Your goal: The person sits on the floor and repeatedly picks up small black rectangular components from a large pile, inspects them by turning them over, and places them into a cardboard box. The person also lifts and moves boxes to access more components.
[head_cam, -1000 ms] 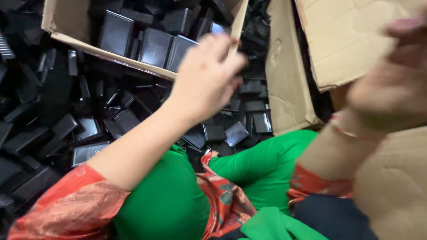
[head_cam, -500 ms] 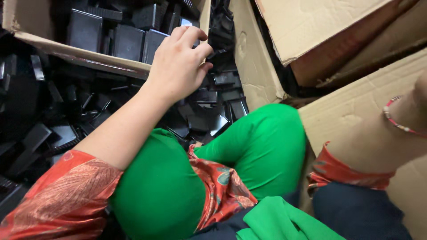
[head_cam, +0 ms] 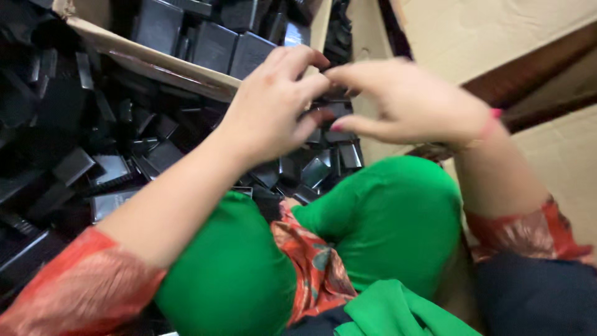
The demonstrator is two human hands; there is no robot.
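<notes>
Meeting above the person's green-clad knees (head_cam: 379, 218), the left hand (head_cam: 273, 106) and right hand (head_cam: 410, 102) come together fingertip to fingertip in the head view, curled as if around something small; what they pinch cannot be told. Below them lies a heap of small black rectangular plastic cases (head_cam: 99, 168), beside an open brown cardboard box (head_cam: 155, 59) holding more cases within easy reach.

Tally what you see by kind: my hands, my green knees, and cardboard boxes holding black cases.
Hands: 2, left hand and right hand
Green knees: 2
Cardboard box holding black cases: 1
Total: 5
Loose black cases: too many to count
</notes>
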